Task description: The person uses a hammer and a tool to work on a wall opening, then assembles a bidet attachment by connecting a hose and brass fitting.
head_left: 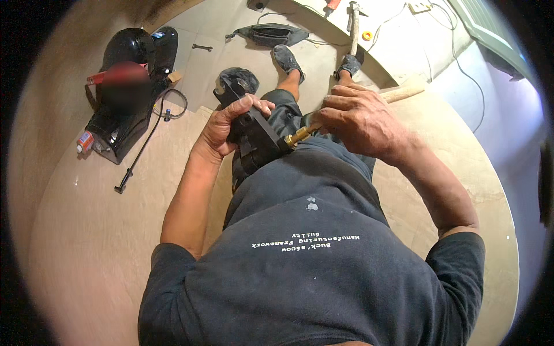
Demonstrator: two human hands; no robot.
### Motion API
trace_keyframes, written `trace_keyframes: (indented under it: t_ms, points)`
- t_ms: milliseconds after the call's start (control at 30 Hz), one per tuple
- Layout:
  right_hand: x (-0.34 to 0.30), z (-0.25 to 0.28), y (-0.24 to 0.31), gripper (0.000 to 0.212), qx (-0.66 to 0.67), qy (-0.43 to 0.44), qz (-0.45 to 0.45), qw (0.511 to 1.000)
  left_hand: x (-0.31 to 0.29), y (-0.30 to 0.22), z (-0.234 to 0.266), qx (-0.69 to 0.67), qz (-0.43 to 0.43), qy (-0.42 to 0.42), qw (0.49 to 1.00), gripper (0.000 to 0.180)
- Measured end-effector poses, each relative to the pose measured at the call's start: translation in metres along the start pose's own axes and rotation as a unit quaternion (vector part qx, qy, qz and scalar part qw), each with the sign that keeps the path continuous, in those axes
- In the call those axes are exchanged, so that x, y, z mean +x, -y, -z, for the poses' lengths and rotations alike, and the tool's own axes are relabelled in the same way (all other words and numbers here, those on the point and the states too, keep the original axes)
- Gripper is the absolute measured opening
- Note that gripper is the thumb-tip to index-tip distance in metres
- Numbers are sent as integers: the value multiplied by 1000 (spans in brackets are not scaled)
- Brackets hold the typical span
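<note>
My left hand (222,131) is wrapped round a black block-shaped tool body (259,135) above my lap. An open, hook-like jaw (222,92) forms its far end. From the body's near right side a brass fitting (298,136) sticks out. My right hand (360,118) is closed at the fitting's outer end, fingers bent and thumb side hidden. A pale wooden stick (404,92) shows beyond that hand; whether the hand touches it I cannot tell.
At the left lie a glossy black case (124,135), a small orange-and-white bottle (85,141) and a black hose (141,141). Farther off are a spanner (202,47), a black waist bag (271,36), a wooden-handled hammer (354,32) and a yellow ring (367,36). Cables trail at the right.
</note>
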State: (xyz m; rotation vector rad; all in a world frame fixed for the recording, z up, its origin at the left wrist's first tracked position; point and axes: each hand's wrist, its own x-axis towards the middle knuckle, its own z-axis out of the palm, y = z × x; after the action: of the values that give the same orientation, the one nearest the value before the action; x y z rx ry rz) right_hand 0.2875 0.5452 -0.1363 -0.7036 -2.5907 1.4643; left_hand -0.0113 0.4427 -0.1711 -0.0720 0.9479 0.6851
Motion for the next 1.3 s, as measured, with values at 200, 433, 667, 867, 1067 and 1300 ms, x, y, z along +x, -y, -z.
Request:
trace_keyframes:
  t_ms: [200,433,667,867,1067,1300]
  points:
    - [-5,2,8,11,49,98,-107,988,-6,-3,-14,53,-22,-21,998,26]
    - [-1,0,13,10,39,203,-171,963,-8,-9,-22,126,10,-58,990,25]
    - [-7,-14,17,6,7,58,-96,994,-5,-10,-4,119,41,-46,991,28]
    - [-6,5,1,8,44,209,-180,960,-1,-17,-4,103,46,-28,993,25]
    - [-19,22,-31,19,208,2,-263,942,0,-14,9,85,29,-18,996,28]
    - [-26,24,-60,41,496,-112,-331,795,16,-25,5,15,-6,-2,1000,27]
